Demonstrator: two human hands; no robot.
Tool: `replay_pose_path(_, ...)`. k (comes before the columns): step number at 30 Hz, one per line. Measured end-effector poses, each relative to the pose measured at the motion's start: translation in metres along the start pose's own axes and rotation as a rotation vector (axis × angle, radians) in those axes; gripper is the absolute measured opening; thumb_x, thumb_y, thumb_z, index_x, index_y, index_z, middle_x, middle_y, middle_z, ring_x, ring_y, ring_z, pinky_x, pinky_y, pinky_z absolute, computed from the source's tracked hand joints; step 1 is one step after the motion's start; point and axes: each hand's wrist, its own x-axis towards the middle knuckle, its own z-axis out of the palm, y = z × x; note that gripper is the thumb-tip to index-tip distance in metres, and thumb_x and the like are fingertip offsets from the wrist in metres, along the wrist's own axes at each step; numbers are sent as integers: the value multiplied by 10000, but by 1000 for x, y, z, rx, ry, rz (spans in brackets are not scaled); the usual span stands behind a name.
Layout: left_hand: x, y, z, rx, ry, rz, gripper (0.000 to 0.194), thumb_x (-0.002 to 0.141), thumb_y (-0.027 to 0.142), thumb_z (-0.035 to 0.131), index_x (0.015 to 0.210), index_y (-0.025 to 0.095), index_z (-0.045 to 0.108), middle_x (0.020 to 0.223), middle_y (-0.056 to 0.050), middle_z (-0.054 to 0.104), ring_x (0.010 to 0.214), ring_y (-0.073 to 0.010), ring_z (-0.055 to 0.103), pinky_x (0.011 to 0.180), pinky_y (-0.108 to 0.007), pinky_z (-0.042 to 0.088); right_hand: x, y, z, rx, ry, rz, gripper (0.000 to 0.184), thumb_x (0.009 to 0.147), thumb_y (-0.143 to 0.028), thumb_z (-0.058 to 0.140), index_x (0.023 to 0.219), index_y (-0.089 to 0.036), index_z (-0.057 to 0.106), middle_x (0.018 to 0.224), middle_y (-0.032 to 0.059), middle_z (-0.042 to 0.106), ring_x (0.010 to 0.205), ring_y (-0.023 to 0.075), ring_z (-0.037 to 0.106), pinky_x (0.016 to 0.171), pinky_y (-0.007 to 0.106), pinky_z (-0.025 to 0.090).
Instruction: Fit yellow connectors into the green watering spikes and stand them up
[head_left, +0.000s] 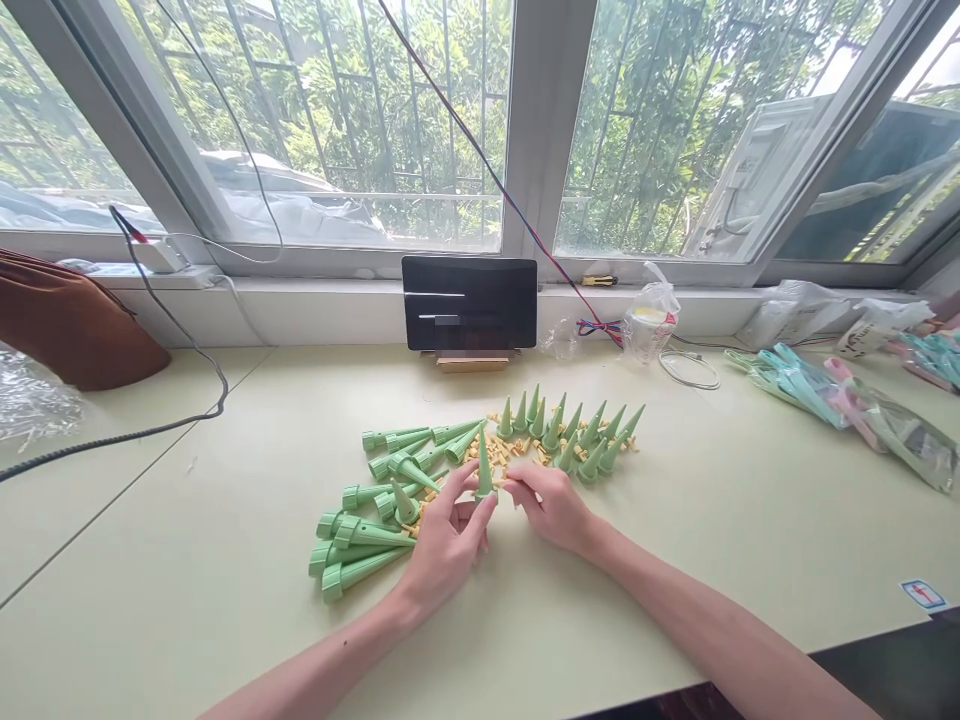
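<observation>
My left hand [444, 540] is closed around the base of a green plastic watering spike [484, 465], which stands upright with its point up. Close to its right side, my right hand [553, 503] pinches a small yellow plastic piece [506, 481], mostly hidden by the fingertips. Behind both hands lies a pile of similar yellow pieces [491, 452]. Several green spikes [367, 532] lie on their sides to the left, with their ribbed caps facing outward. On the right, several more spikes [589, 434] stand point up among scattered yellow pieces.
A dark-screened tablet [470, 303] on a stand is at the back of the pale table [247, 590]. To its right sit a bagged cup [651, 322] and a coiled white cable [690, 370]. Bagged teal and pink items [810, 385] lie far right; a black cable [202, 410] crosses the left.
</observation>
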Motion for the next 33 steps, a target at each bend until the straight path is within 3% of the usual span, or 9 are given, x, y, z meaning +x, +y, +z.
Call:
replay_pose_path(14,2,-9,-1,-16,14,24,499,895,443,597,1355,278,493,1198,-83,558,465,-57,553,419,-244,483,-2,0,-1,57,-59,45,279,1002,-231,446,724,-207,445,586,-37,471,503,106,397,515,226,339)
replay_pose_path(18,3,-8,-2,-16,0,24,526,900,431,586,1373,222,483,863,-25,635,450,-86,536,446,-244,477,-3,2,0,43,-72,52,283,996,-224,454,715,-208,423,585,-44,447,504,104,381,513,229,323)
replay_pose_path(22,3,-8,-2,-21,-17,15,578,905,425,580,1407,171,445,568,45,558,448,-114,515,469,-240,463,-4,2,1,25,-83,53,297,995,-225,452,703,-209,402,580,-46,433,499,104,371,513,234,310)
replay_pose_path(33,0,-7,-2,-26,-14,-3,585,895,436,593,1393,160,459,516,53,542,449,-127,516,471,-244,451,-5,3,1,0,-100,33,322,996,-212,432,680,-209,368,562,-52,389,481,97,336,494,238,276)
